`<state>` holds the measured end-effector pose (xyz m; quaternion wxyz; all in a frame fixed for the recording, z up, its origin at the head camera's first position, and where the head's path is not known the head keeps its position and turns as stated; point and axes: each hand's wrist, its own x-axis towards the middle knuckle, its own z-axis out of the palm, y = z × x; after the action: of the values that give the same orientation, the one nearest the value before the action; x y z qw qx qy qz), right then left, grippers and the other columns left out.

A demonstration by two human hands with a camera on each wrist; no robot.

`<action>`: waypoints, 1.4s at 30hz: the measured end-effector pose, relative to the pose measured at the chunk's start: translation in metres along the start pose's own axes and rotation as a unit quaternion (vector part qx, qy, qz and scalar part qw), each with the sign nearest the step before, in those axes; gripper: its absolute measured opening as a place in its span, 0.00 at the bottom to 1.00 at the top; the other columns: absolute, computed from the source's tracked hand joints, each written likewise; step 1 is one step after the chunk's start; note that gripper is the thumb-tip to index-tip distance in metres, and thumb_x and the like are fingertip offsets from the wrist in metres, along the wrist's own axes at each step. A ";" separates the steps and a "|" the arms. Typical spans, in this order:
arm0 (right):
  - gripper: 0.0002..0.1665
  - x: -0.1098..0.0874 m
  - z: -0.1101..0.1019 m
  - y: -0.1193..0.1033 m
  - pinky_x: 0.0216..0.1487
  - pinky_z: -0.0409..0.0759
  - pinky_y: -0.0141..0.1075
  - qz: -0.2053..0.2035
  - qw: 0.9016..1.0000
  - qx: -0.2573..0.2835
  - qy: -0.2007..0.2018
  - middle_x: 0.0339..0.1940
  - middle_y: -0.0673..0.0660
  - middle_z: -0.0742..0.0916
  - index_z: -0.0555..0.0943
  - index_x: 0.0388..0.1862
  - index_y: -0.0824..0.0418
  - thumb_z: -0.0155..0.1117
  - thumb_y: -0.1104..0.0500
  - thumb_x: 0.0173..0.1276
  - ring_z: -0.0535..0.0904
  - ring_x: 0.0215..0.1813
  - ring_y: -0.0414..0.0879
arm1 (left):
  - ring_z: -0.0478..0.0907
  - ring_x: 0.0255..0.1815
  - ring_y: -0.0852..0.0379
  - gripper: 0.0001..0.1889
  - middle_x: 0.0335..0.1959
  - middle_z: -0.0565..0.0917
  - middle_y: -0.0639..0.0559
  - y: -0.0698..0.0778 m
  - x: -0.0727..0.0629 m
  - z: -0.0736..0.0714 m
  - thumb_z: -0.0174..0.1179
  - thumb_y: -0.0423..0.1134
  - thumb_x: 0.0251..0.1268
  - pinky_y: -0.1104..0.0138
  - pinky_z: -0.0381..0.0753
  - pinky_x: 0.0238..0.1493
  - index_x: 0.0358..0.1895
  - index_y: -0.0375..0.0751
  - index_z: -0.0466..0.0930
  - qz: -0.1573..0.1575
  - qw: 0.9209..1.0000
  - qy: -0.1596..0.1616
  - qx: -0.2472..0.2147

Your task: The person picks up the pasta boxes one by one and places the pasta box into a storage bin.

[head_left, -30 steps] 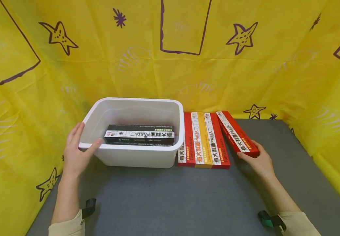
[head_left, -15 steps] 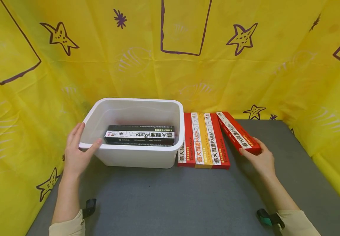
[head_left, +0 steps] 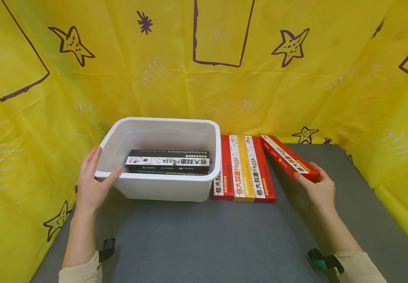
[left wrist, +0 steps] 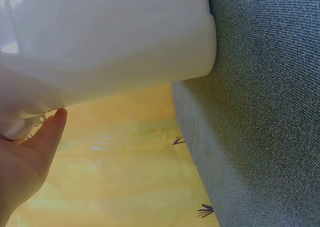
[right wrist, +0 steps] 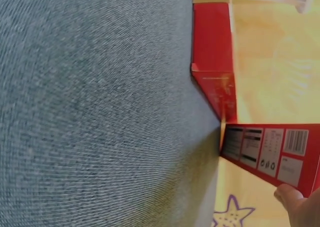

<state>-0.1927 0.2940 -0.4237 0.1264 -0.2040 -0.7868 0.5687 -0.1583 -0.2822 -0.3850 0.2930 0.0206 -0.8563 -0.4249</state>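
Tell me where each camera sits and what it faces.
Head: on the head, facing forward and down at white bin, pasta boxes, left hand, right hand, sleeves.
Left wrist: worn there, facing the bin's outside; part of that hand shows.
Right wrist: worn there, facing the held red box; part of that hand shows.
Head and right wrist both show that box.

Black box in white tub: "Blackpepperflavorsauce", "PASTA", "意大利面", upside-down from head cam. Yellow box: "Chicken curry sauce", "PASTA", same Chin. chars. L red box & R red box: "Tomato sauce", "意大利面"; R one also "PASTA". Tilted red box: "意大利面"; its side, per R wrist cam, barcode + small symbols, fine print prob. too blurred to read.
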 end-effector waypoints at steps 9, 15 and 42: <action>0.40 -0.003 -0.005 -0.012 0.39 0.75 0.18 0.027 0.992 0.119 0.010 0.61 0.58 0.75 0.71 0.70 0.56 0.75 0.59 0.58 0.70 0.51 0.42 | 0.57 0.73 0.48 0.40 0.74 0.62 0.52 -0.001 -0.002 -0.001 0.69 0.40 0.55 0.47 0.53 0.71 0.74 0.50 0.63 -0.013 1.000 -0.003 -0.003; 0.35 -0.008 -0.012 -0.022 0.41 0.76 0.19 0.028 0.979 0.204 0.013 0.57 0.53 0.76 0.74 0.66 0.57 0.74 0.64 0.58 0.70 0.52 0.42 | 0.57 0.73 0.48 0.40 0.74 0.62 0.53 -0.001 -0.002 -0.002 0.69 0.41 0.56 0.47 0.53 0.71 0.74 0.52 0.63 -0.017 1.000 -0.002 -0.001; 0.28 -0.052 -0.014 -0.079 0.50 0.81 0.32 -0.128 0.897 0.407 -0.118 0.61 0.62 0.75 0.74 0.64 0.70 0.58 0.77 0.64 0.69 0.59 0.52 | 0.58 0.73 0.47 0.40 0.74 0.63 0.51 0.000 0.000 0.000 0.70 0.40 0.55 0.47 0.53 0.72 0.74 0.50 0.64 -0.003 1.000 0.005 -0.008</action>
<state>-0.1549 0.2606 -0.3425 0.1759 0.0363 -0.5150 0.8382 -0.1581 -0.2818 -0.3855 0.2958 0.0229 -0.8514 -0.4325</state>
